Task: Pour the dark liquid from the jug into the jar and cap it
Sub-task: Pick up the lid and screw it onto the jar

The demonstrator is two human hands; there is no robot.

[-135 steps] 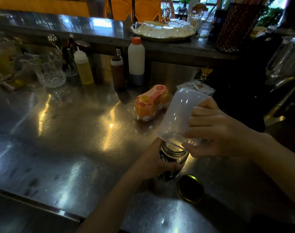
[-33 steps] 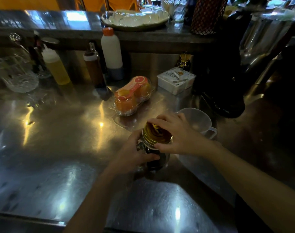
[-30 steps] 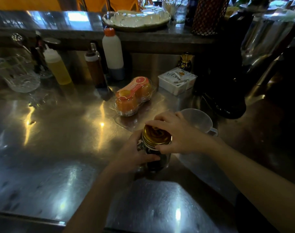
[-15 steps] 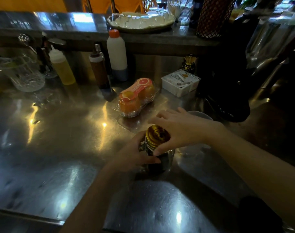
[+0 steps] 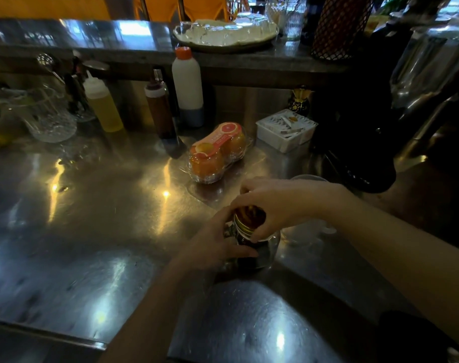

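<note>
Both hands [image 5: 272,203] grip the gold-lidded jar [image 5: 259,247]; labels unreadable.

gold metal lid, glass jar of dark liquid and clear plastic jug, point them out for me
gold metal lid [image 5: 249,218], head view, on its top face
glass jar of dark liquid [image 5: 265,254], head view, on its lower side wall
clear plastic jug [image 5: 299,235], head view, on its lower body

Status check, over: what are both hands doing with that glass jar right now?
Left hand gripping dark-filled glass jar. Right hand clamped on gold metal lid atop jar. Clear plastic jug parked behind, nothing obstructing.
</note>
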